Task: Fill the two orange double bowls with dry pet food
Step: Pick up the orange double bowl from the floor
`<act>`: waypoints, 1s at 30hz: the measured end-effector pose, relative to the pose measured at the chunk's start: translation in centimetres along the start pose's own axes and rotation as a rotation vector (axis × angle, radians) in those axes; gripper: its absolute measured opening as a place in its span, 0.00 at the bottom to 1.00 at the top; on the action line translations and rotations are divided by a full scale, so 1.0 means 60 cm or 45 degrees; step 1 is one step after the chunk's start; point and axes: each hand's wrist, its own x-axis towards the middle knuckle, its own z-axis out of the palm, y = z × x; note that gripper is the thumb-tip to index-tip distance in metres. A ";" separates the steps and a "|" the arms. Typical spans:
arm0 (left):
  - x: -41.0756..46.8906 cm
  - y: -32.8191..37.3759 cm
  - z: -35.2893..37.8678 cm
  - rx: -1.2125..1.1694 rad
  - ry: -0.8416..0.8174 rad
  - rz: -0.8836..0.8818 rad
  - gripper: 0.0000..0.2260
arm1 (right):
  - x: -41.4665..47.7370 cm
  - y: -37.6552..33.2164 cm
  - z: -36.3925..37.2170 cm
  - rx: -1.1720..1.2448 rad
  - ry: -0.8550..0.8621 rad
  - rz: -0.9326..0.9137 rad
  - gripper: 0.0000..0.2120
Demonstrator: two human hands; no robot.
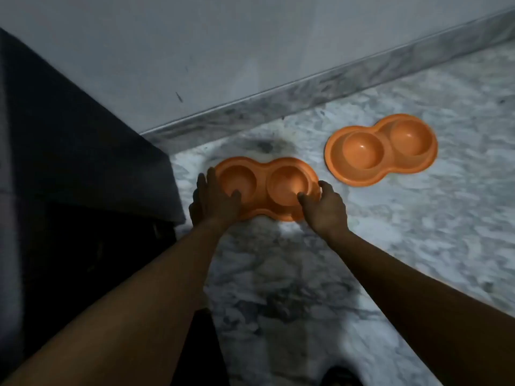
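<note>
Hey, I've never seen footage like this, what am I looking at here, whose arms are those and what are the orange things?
There is no machine here. The single picture comes from a camera worn on a person's head, looking down, so the two bare arms reaching forward are that person's own. On the marble-patterned floor, near a pale wall, lie two orange double bowls, each with two round cups, all empty. The left hand and right hand grip the ends of the nearer double bowl, thumbs dipping into the cups. The farther double bowl lies untouched to the right. A dark piece of furniture stands on the left. No pet food is in view.
</note>
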 end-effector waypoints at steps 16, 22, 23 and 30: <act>-0.111 0.043 -0.031 -0.443 0.315 -0.097 0.26 | -0.091 -0.029 -0.084 0.312 0.266 0.053 0.27; -0.348 0.185 -0.234 -0.574 0.388 -0.060 0.26 | -0.310 -0.164 -0.334 0.366 0.334 0.033 0.29; -0.399 0.212 -0.287 -0.578 0.416 -0.023 0.26 | -0.364 -0.197 -0.387 0.382 0.342 0.022 0.27; -0.719 0.323 -0.619 -0.755 0.509 0.323 0.25 | -0.716 -0.399 -0.653 0.541 0.487 -0.067 0.24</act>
